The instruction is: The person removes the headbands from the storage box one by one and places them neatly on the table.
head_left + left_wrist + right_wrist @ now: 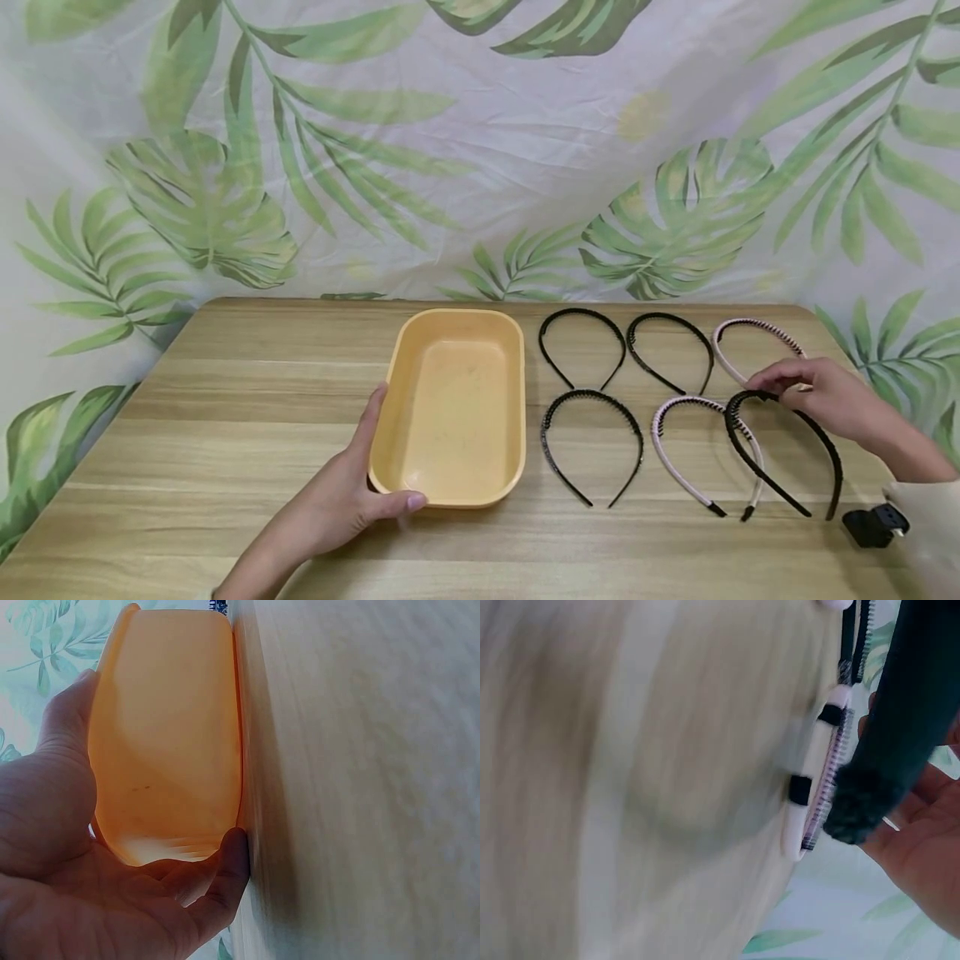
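At its near left corner, my left hand (337,500) grips a yellow plastic bin (450,408) that has nothing in it. The left wrist view shows that hand (45,825) against the wall of the bin (172,712). My right hand (840,400) pinches a black headband (837,467) by the top of its arch, with its ends pointing toward me. This headband overlaps a pink headband (678,473) in the head view. Close up in the right wrist view, the black headband (889,735) hides part of the right hand (922,840).
Another pink headband (727,362) lies behind the right hand. Black headbands lie between the bin and the pink ones: two at the back (581,310) and one in front (641,442). A small black device (873,527) is by the right sleeve. Leaf-print cloth (525,167) hangs behind the table.
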A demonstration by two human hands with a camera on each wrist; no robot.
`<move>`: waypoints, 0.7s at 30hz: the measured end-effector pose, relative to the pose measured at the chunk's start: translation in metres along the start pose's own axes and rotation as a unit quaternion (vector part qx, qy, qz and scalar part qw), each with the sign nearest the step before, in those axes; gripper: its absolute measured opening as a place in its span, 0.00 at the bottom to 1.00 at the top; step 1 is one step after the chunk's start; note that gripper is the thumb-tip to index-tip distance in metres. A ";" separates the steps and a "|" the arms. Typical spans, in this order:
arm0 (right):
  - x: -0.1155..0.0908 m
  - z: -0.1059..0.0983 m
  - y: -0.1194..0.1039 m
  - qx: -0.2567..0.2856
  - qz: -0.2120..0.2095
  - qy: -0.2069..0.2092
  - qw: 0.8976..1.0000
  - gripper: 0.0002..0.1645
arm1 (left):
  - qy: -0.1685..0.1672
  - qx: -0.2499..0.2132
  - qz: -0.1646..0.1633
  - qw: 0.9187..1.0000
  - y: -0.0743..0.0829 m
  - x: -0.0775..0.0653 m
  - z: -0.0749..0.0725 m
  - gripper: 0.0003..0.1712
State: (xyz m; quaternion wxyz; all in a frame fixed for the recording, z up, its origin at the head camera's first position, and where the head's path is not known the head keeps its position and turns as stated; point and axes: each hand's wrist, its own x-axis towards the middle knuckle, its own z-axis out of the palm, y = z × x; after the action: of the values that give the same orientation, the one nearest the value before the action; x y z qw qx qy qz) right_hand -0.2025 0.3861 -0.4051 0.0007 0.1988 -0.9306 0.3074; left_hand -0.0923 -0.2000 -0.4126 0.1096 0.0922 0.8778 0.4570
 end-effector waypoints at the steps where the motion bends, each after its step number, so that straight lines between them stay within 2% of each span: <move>1: -0.001 -0.001 0.002 -0.003 -0.002 0.002 1.000 0.18 | 0.000 -0.001 0.001 1.000 0.000 0.000 0.000 0.78; 7: -0.009 -0.004 0.014 -0.001 -0.022 0.013 1.000 0.19 | -0.002 -0.007 0.003 1.000 0.000 0.000 0.000 0.78; 15: -0.015 -0.009 0.021 -0.035 0.034 -0.002 0.999 0.18 | -0.001 0.001 -0.006 1.000 0.001 0.000 -0.001 0.78; 21: -0.018 -0.011 0.025 -0.044 0.050 -0.005 0.998 0.18 | -0.003 -0.006 -0.009 1.000 0.002 0.000 -0.002 0.78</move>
State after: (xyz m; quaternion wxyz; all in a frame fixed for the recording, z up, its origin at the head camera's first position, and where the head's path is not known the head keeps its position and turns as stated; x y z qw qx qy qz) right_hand -0.1962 0.4176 -0.4128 -0.0102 0.1528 -0.9521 0.2647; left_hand -0.0931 -0.1999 -0.4098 0.1168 0.0853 0.8757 0.4607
